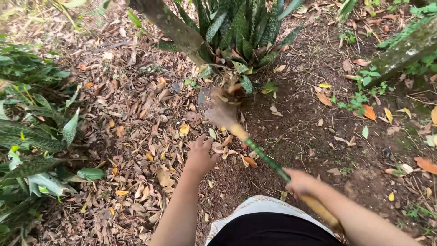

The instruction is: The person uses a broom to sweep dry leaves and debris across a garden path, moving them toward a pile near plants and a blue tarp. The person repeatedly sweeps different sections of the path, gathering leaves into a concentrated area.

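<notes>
Left hand (200, 157) reaches forward with fingers spread, empty; right hand (298, 182) is clenched, forearm angled inward.

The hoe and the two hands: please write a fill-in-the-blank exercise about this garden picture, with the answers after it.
1. The right hand grips the hoe by its ____.
2. The left hand holds ____, its fingers spread above the dry leaves.
3. The hoe's blade is near the base of a plant with long, striped, ____ leaves.

Answers: handle; nothing; green
</notes>
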